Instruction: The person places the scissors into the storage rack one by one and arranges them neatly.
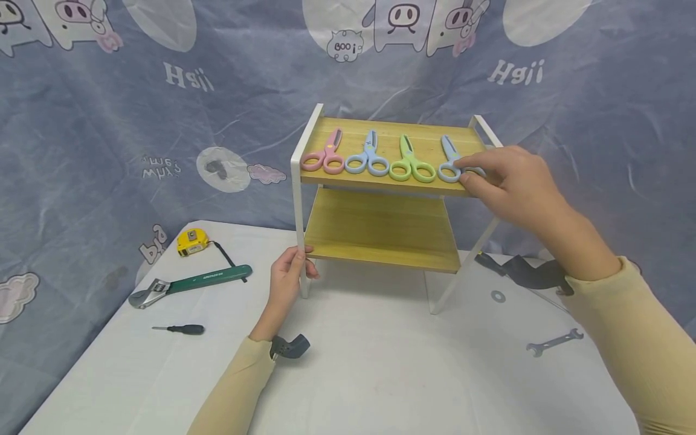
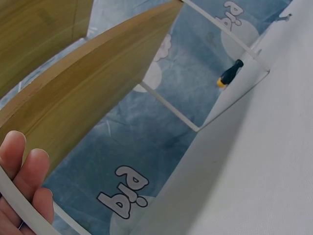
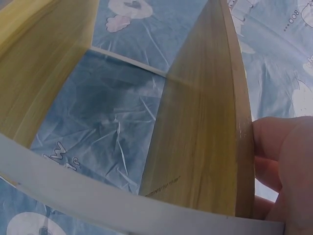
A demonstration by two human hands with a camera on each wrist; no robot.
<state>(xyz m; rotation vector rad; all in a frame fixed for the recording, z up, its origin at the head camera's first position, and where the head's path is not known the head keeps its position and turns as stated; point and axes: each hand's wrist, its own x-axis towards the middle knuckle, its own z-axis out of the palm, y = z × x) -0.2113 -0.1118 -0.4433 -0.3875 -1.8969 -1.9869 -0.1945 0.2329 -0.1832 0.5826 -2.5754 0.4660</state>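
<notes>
A two-tier wooden shelf (image 1: 380, 226) with white metal legs stands on the table. Four pairs of scissors lie in a row on its top board: pink scissors (image 1: 329, 156), blue scissors (image 1: 368, 158), green scissors (image 1: 411, 163) and, rightmost, another blue pair (image 1: 447, 158). My right hand (image 1: 508, 175) pinches that rightmost pair by its handle, partly covering it, with the thumb at the board's front edge (image 3: 244, 142). Lower down, my left hand (image 1: 286, 275) grips the front left leg (image 2: 22, 205), fingertips beside the lower board (image 2: 98, 83).
At left lie a yellow tape measure (image 1: 193, 241), a green-handled adjustable wrench (image 1: 196, 282) and a screwdriver (image 1: 186, 329). To the right are a washer (image 1: 498, 296) and an open-end wrench (image 1: 554, 342). A printed blue cloth (image 1: 228, 121) hangs behind the shelf.
</notes>
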